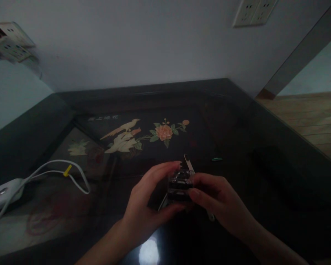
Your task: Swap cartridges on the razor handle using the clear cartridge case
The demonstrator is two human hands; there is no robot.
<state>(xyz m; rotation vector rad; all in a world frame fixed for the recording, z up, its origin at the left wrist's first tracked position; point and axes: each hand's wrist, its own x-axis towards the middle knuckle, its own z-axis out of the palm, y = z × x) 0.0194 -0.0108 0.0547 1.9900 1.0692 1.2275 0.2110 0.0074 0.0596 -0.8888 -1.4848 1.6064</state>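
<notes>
A small dark box with shiny, see-through-looking edges [179, 186] is held between both hands above the black table. My left hand [147, 200] grips it from the left, fingers along the far side and thumb along the near side. From the right, my right hand [219, 197] pinches its edge between thumb and fingertips. The room is dim, so what is inside the box cannot be made out. A slim metal strip with a rounded, slotted end [188, 161] lies behind the box, partly hidden by it and by my right hand.
The glossy black table [237, 121] carries a bird-and-flower picture [164, 131]. A small green piece [216, 159] lies right of centre. At left is a white power strip [5, 193] with a looped white cable [82, 180]. Wall sockets [255, 11] are above.
</notes>
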